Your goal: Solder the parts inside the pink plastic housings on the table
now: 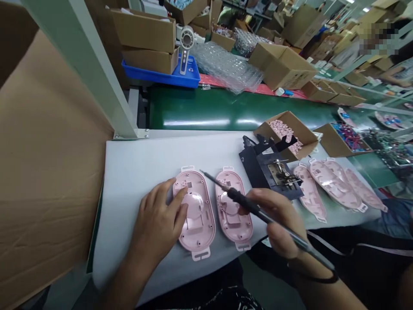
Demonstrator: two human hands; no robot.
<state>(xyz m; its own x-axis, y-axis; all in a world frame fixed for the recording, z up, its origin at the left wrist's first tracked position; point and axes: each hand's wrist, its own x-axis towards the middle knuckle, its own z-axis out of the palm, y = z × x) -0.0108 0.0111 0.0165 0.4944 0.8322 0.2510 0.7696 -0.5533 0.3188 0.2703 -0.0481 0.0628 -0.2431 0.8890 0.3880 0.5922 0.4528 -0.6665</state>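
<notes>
Left hand (159, 224) at 7 o'clock, palm down, fingers spread loose, thumb and index resting on the near pink shell (194, 212), which lies flat, inside up, on the white desk (135, 163). Right hand (277, 221) at 5 o'clock, closed round a soldering iron (248, 204); its tip points toward 10 o'clock and hangs over the gap between the two shells, touching or not I cannot tell. Second pink shell (232, 209) just beside the first, at its 3 o'clock, partly under the iron. Cable runs from the iron back toward the wrist. Black fixture (269, 170) with metal parts at 2 o'clock from the right hand. Row of more pink shells (332, 187) overlapping at 3 o'clock. Further out, open carton of small pink parts (287, 131), then a green conveyor belt (226, 112). Far at 12 o'clock: blue tray (161, 76) with cardboard boxes, clear blister trays (229, 66).
</notes>
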